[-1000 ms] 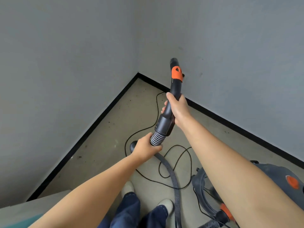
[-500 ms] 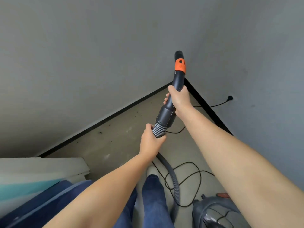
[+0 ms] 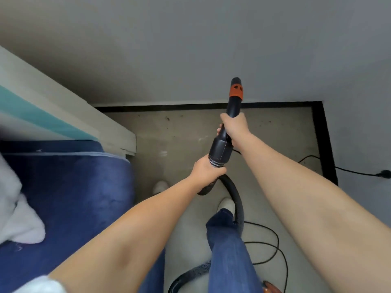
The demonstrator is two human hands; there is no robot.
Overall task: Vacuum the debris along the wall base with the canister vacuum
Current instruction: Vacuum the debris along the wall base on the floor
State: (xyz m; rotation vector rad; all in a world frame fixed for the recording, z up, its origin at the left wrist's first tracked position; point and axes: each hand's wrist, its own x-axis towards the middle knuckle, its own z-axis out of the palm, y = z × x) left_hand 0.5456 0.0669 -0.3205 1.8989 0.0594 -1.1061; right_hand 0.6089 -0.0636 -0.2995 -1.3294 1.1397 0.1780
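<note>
Debris (image 3: 168, 118) is lying as small dark specks on the pale floor (image 3: 179, 140), scattered just in front of the black baseboard (image 3: 169, 107) at the foot of the grey wall (image 3: 190, 49), with a few more specks showing further right near the corner. It is sitting beyond and a little to the left of my right hand (image 3: 233, 129), well apart from my fingers, and the specks are too small for me to tell what they are made of. I am gripping the black vacuum wand (image 3: 230, 115) with that hand, fingers curled round its narrow shaft just above the wider collar, while the wand's tip with its orange band (image 3: 236, 91) is pointing up across the baseboard toward the wall. I am wrapping my left hand (image 3: 206, 171) round the ribbed end of the hose (image 3: 237, 199) just under that collar, so both hands are holding on close together. The hose is curving down past my shoes and jeans (image 3: 228, 250) toward the bottom edge, where an orange part of the canister (image 3: 270, 287) is only just showing. A thin black power cord (image 3: 275, 250) is looping over the floor at my right and another stretch of it is running to a plug (image 3: 384, 173) on the right-hand wall. A blue mattress (image 3: 74, 197) and a pale bed frame (image 3: 63, 111) are standing at my left.
</note>
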